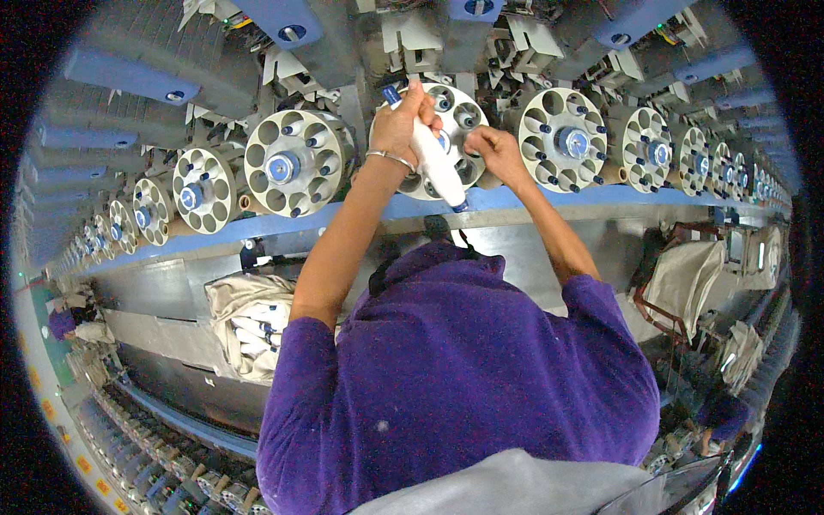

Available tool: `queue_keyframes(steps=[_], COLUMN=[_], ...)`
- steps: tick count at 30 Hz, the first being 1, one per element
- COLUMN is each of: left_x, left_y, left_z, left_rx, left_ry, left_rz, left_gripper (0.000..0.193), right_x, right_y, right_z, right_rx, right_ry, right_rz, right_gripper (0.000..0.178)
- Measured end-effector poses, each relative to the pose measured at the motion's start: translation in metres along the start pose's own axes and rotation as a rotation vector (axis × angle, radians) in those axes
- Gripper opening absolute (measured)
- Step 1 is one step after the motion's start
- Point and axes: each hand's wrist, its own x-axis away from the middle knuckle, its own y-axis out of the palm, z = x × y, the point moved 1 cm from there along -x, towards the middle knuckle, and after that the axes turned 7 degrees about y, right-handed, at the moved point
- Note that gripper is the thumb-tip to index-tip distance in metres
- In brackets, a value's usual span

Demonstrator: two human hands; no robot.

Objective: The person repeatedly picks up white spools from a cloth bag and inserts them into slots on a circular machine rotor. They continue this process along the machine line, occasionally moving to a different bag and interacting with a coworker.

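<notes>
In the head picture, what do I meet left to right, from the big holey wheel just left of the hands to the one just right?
Round cream wheel with holes and a blue hub, left hand gripping a long white bobbin with blue tips, right hand, second cream wheel with a blue hub.

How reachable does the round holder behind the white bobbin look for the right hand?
Probably yes: the right hand is at the right edge of the round holder, and that side looks free. The white bobbin in the left hand crosses the middle.
</notes>
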Motion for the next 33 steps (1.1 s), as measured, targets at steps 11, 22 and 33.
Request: queue_keyframes(steps=[11,22,33], left_x=[0.003,0.022,0.011], left_y=[0.009,0.003,-0.025], left_z=[-0.017,-0.123,0.024], left_rx=[-0.083,-0.918,-1.035], left_ry=[-0.043,0.859,1.046], left_rz=[0.096,-0.109,0.16], left_gripper=[0.061,0.02,0.012], right_x=[0.045,0.089,0.042], right_y=[0.008,0.017,-0.16], right_z=[-0.085,-0.032,0.06], right_rx=[0.873,0.032,0.994], right_ry=[-0.412,-0.14,-0.187], right_rz=[0.018,0.098,0.79], right_gripper=[0.039,0.027,0.037])
